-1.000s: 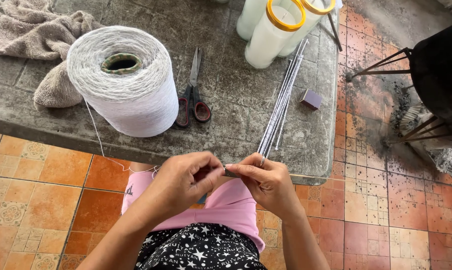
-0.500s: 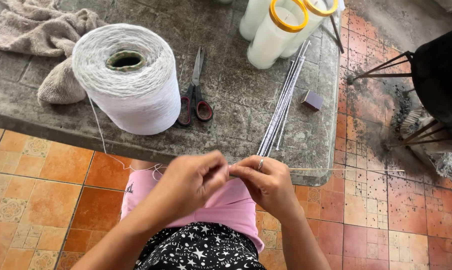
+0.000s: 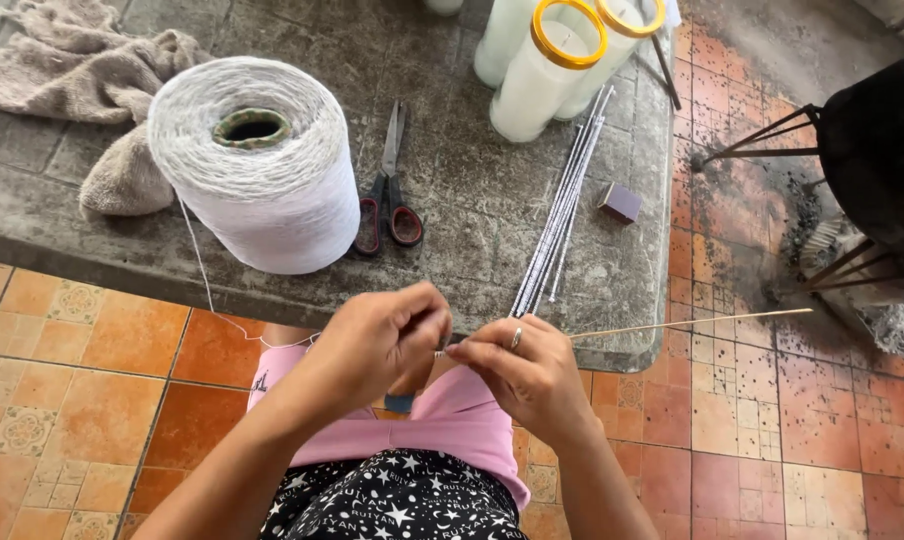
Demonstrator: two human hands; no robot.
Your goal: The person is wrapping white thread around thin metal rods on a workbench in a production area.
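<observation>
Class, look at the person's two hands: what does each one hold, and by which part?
The right hand pinches a thin stick at its near end. The left hand pinches white thread from the big spool against that end.

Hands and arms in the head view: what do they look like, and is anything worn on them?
Both forearms are bare, with no sleeves, gloves or watch in view. The right hand has a plain silver-coloured ring on one finger. The left hand shows no ring or other jewellery.

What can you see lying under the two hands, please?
Under the left hand and right hand lies a pink cloth across the lap, with orange floor tiles beside it. What the fingers pinch is hidden.
</observation>
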